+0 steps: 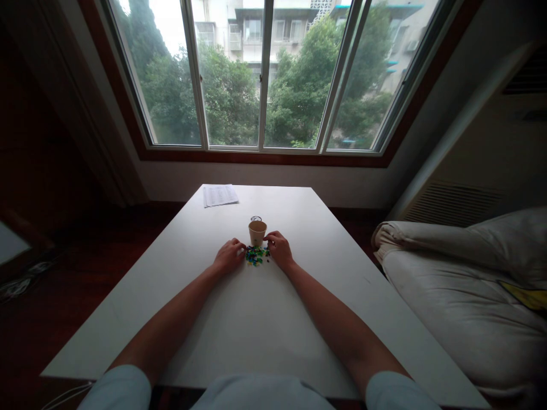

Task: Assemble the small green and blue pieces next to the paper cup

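A brown paper cup (257,233) stands upright on the white table (252,324). A loose pile of small green, blue, yellow and dark pieces (254,256) lies just in front of it; they are too small to name. My left hand (231,255) rests at the pile's left edge, fingers curled inward with the tips close to the pieces. At the right side of the cup, my right hand (278,249) has its thumb and fingertips pinched together near the cup wall. Whatever either hand holds is too small to make out.
Behind the cup lies a small dark looped object (256,218). Printed papers (220,195) are at the table's far left corner. A pale sofa (461,285) stands to the right, and a window (262,80) is beyond the table. Cables (68,393) hang near the front left corner.
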{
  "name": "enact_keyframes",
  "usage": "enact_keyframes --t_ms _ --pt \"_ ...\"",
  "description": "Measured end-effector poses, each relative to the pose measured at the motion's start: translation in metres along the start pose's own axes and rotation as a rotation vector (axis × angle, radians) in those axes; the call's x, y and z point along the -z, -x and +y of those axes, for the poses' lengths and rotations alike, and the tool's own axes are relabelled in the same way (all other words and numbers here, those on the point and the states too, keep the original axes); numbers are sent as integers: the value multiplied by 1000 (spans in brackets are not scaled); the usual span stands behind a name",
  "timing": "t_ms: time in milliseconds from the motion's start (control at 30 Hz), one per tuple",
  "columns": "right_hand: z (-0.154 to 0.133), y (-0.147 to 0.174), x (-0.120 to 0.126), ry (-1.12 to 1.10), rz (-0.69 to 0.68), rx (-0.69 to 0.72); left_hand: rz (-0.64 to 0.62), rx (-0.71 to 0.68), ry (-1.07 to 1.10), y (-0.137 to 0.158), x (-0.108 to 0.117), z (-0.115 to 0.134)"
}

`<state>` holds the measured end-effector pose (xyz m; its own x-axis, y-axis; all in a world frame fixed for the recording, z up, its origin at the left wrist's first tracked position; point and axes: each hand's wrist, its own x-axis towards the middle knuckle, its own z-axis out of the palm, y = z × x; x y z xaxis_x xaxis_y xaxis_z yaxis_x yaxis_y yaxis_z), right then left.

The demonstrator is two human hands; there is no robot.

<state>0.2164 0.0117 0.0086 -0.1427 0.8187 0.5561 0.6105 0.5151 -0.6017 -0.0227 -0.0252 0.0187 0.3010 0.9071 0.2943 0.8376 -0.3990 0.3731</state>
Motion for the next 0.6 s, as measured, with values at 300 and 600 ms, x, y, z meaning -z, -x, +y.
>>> enact_keyframes --t_ms 300,600 --pt "-15 -1 11 -29 114 41 17 -9 1 -1 -4 -4" --pt "-32 0 18 72 133 180 13 -15 1 -1 -4 -5"
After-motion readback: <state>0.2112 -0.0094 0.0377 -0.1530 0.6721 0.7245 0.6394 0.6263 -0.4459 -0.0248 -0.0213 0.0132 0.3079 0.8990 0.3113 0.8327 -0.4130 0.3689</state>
